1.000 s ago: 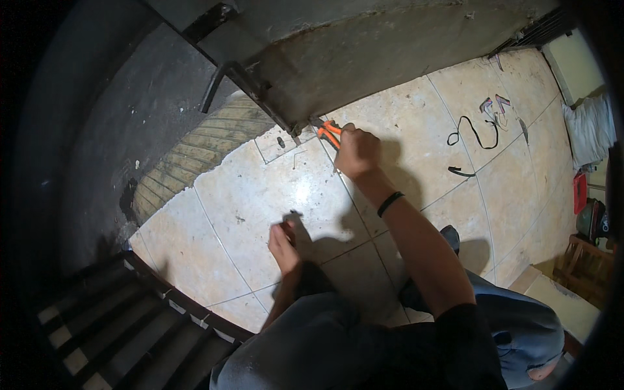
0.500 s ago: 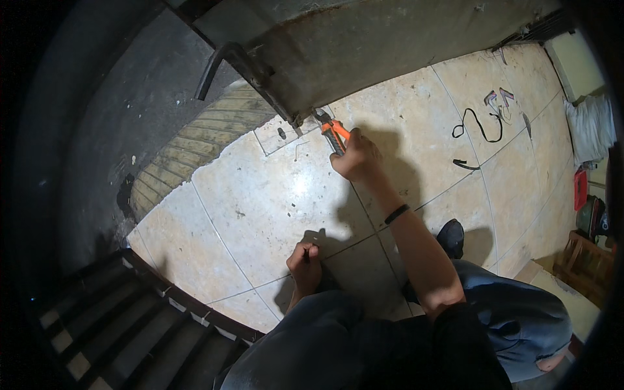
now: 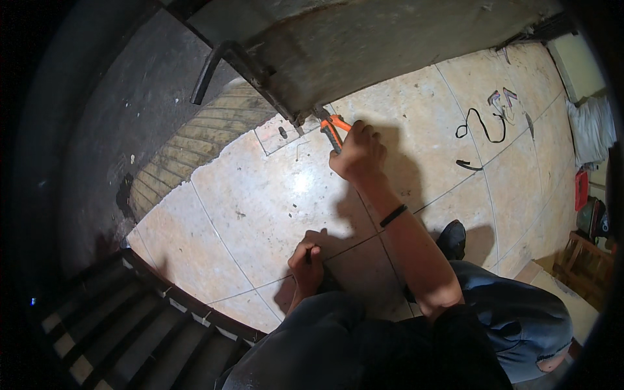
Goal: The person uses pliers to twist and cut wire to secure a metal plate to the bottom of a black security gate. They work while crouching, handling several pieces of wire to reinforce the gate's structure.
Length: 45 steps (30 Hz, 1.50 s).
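Note:
My right hand (image 3: 361, 151) is wrapped round the orange-and-black handles of a pair of pliers (image 3: 334, 130). The handles stand apart. The jaws are at the lower corner of the metal door (image 3: 370, 55), by the end of its dark frame; what lies between them is too small to tell. My left hand (image 3: 307, 261) is closed in front of my knee, low over the tiles. A dark bit shows at its fingers, too small to name. A small black piece (image 3: 283, 132) lies on the floor left of the pliers.
Black cord (image 3: 485, 138) and several wire scraps (image 3: 504, 101) lie on the tiled floor (image 3: 260, 201) at right. A bent dark bar (image 3: 207, 78) juts from the door. Stairs (image 3: 143, 318) drop away at lower left. A white sack (image 3: 588, 133) and a wooden crate (image 3: 582, 260) stand far right.
The plier handles look slightly wider apart, and my right hand has shifted a little. My left hand stays closed in nearly the same place.

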Motion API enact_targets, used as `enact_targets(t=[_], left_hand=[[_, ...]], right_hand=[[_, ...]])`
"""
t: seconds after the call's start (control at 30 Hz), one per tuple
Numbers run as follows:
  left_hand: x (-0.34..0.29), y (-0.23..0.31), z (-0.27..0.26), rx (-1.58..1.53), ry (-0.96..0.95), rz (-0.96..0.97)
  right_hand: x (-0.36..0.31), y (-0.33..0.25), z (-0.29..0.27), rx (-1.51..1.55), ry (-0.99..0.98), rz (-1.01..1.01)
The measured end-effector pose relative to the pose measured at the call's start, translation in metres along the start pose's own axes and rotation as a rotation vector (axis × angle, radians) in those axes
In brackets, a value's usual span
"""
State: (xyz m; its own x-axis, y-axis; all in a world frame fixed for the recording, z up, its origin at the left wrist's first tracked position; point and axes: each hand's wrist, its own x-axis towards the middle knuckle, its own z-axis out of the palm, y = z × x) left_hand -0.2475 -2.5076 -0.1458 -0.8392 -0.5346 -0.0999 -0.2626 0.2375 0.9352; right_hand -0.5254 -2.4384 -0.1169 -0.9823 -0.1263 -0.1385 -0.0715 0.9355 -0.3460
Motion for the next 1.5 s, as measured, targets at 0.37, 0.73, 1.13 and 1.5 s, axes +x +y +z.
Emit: enact_targets(t=[0.37,0.73,1.13,1.5], left_hand=[[0.000,-0.006,0.001,-0.047,0.014,0.018],[-0.004,-0.010,-0.003,0.051,0.008,-0.048],[0.000,-0.016,0.000,-0.060,0.086,0.081],[-0.007,-0.013,-0.001,0.036,0.045,0.016]], right_hand=[[-0.008,-0.011,0.008,-0.072,0.181,-0.051],[0.011,0.022,0.032,0.225,-0.132,-0.041],[-0.011,-0.022,0.027,1.449,-0.818,0.671],[-0.029,-0.052,0.043,2.955,-1.089,0.470]])
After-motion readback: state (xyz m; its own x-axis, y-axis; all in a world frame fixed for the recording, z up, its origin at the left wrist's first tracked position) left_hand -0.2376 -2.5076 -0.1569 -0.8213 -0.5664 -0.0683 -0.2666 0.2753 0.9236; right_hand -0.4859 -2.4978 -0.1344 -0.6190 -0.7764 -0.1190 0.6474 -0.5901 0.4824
